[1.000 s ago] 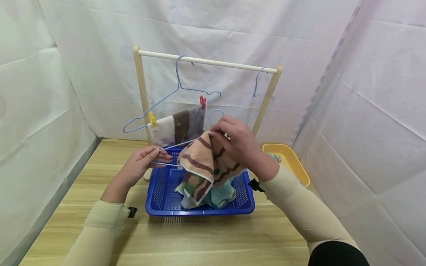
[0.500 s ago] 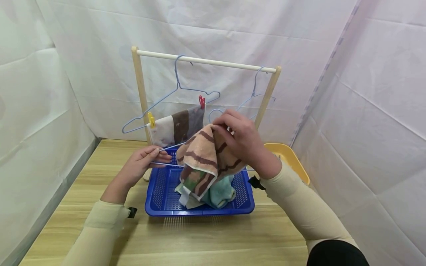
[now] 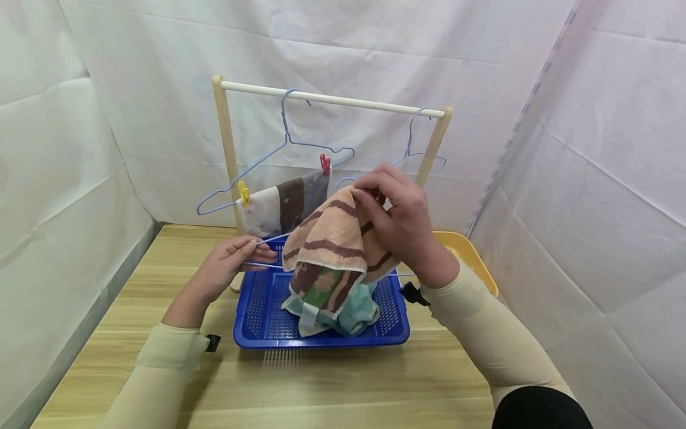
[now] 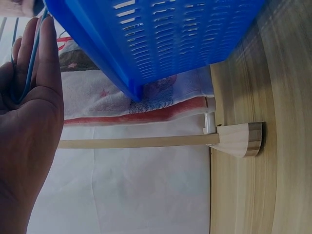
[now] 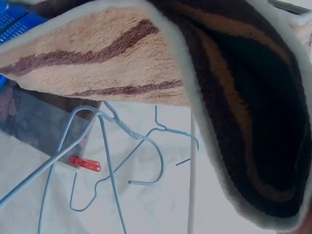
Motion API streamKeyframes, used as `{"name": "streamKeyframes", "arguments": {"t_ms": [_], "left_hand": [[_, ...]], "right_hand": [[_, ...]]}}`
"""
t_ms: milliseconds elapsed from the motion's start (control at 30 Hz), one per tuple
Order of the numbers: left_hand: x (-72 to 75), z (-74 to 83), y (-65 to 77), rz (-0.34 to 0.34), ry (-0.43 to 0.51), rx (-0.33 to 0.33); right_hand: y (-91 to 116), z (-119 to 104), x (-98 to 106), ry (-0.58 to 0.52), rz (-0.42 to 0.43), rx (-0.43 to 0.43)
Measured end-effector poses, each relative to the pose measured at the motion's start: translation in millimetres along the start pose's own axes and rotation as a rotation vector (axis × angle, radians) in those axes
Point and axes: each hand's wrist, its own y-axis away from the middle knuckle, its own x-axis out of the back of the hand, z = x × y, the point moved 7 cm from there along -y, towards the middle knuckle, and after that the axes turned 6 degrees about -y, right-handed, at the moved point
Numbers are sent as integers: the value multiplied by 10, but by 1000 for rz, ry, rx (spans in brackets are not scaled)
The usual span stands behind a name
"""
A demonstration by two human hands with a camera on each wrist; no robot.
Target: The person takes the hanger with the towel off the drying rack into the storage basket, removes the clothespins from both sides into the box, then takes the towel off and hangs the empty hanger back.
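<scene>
A peach towel (image 3: 334, 238) with brown wavy stripes is pinched at its upper edge by my right hand (image 3: 399, 220), which raises that edge above the basket. My left hand (image 3: 227, 262) holds one end of a light-blue clothes hanger (image 3: 273, 238) between thumb and fingers. The towel hides the middle of this hanger; its hook (image 5: 155, 181) shows in the right wrist view. The towel's lower folds hang in front of the hanger, over a blue basket (image 3: 321, 344). Inside the basket lies a teal cloth (image 3: 356, 313), partly covered.
Behind stands a wooden rack with a white rod (image 3: 364, 103). Two blue hangers hang from it. One carries a white, brown and grey towel (image 3: 292, 205) under a yellow clothespin (image 3: 244, 193) and a red clothespin (image 3: 325, 165). A yellow tray (image 3: 474, 262) sits at right, behind my forearm.
My right hand has moved up and slightly right, drawing the peach towel's pinched edge higher. More of its striped face shows. The left hand has stayed still with the hanger.
</scene>
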Motion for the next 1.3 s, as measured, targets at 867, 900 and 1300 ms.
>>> {"name": "streamKeyframes", "arguments": {"t_ms": [867,900,1300], "left_hand": [[-9,-18,-7,4,1,14],[-8,-16,-8,4,3,13],[-22,4,-25,-4,-1,2]], "right_hand": [[23,-132,85,-273,185,46],[33,-130,65,-277,175,47],[257,-7,-334,-188,-51,13]]}}
